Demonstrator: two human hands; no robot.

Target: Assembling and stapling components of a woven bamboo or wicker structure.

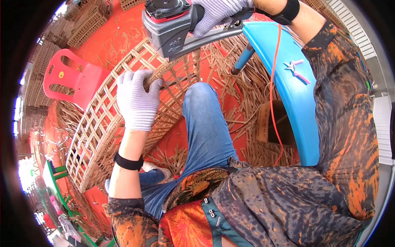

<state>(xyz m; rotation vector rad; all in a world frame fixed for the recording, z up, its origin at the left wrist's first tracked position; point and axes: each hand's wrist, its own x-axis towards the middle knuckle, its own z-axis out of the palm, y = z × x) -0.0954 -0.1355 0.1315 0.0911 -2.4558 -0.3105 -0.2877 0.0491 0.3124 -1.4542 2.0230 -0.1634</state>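
Observation:
My left hand, in a striped knit glove, is closed over the upper part of a woven wicker basket, which stands tilted beside my knee. The fingers curl round its edge, and the fingertips are partly hidden. At the top of the view my right hand, gloved too, is wrapped round the handle of a grey and black pneumatic nail gun. The gun's nose end reaches down to the far end of the basket; whether it touches the weave I cannot tell.
On my right is a blue table with pink-handled pliers on it. An orange air hose hangs across it. Cane strips litter the red floor near an open cardboard box. A red plastic chair stands at left.

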